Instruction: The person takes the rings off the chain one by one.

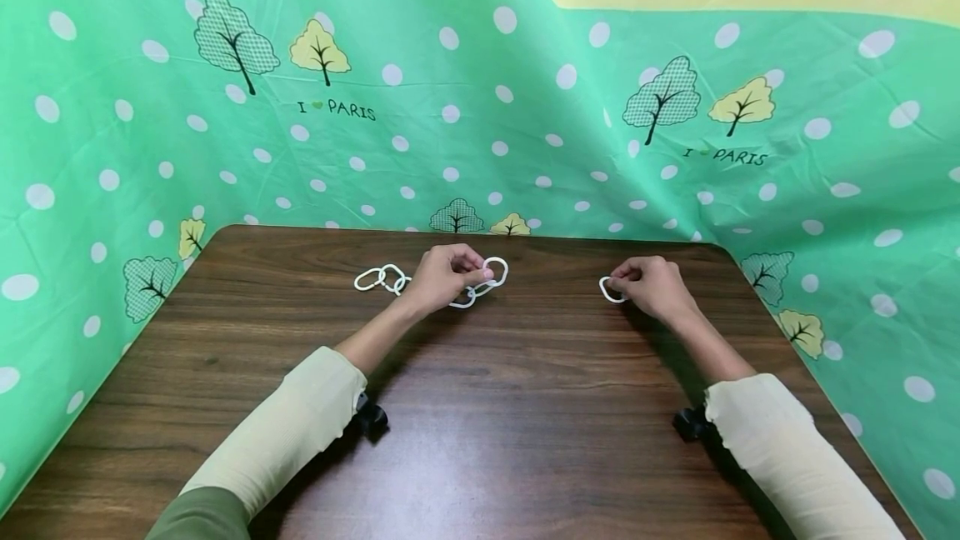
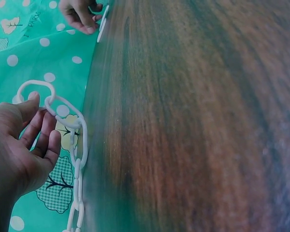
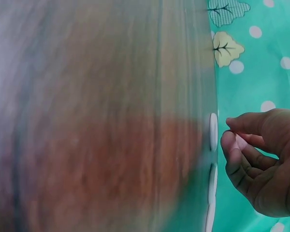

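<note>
In the head view my left hand (image 1: 446,277) pinches the raised end link (image 1: 501,263) of a white chain between thumb and fingers. Its linked ovals hang down past the fingers, and the chain's left end (image 1: 367,279) lies on the table. The left wrist view shows the thumb pressed on that top link (image 2: 36,82). My right hand (image 1: 656,288) hovers over another white link (image 1: 611,297). Seen from the right wrist, thumb and forefinger stand slightly apart beside the nearest link (image 3: 213,131), with a small gap to it; more links (image 3: 212,183) lie along the table.
A dark wood-grain table (image 1: 517,407) carries everything. Green dotted cloth (image 1: 420,148) with tree prints hangs behind it and along both sides. Black wrist cameras (image 1: 372,417) sit beneath the light sleeves.
</note>
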`<state>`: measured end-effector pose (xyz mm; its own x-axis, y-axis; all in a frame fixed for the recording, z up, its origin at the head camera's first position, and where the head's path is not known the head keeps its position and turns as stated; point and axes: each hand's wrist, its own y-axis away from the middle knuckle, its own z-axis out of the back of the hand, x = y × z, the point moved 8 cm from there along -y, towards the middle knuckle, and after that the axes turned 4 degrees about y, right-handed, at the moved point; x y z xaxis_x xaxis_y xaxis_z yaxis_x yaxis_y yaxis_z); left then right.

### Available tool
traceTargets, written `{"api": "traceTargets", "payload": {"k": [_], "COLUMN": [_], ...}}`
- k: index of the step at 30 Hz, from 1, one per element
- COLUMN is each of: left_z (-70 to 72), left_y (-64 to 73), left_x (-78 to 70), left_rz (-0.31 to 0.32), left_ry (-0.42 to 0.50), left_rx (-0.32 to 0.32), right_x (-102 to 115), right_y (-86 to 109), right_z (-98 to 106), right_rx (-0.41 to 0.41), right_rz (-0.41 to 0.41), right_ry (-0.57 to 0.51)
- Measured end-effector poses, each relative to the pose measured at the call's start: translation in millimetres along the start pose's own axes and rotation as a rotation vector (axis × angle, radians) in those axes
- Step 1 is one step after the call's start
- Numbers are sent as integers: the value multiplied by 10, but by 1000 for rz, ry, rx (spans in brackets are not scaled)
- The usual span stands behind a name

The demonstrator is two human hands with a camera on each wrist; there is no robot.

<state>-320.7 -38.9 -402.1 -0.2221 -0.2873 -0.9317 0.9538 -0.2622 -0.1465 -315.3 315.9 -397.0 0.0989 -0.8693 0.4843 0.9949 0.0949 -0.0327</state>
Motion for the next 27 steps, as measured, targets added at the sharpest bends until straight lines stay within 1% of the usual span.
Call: {"api": "traceTargets", "payload": {"k": [12, 27], "left_z": [-3, -10], "left_y": [4, 3], "left_x": [11, 5], "left_rz": [14, 4], "left_ry": [26, 10], "left_rx": [4, 4], "right_x": [282, 622], "right_y": [-32, -57], "right_z": [-70, -196], "right_rx": [-1, -15], "right_rz": [49, 108], "right_ry": [-23, -68]}}
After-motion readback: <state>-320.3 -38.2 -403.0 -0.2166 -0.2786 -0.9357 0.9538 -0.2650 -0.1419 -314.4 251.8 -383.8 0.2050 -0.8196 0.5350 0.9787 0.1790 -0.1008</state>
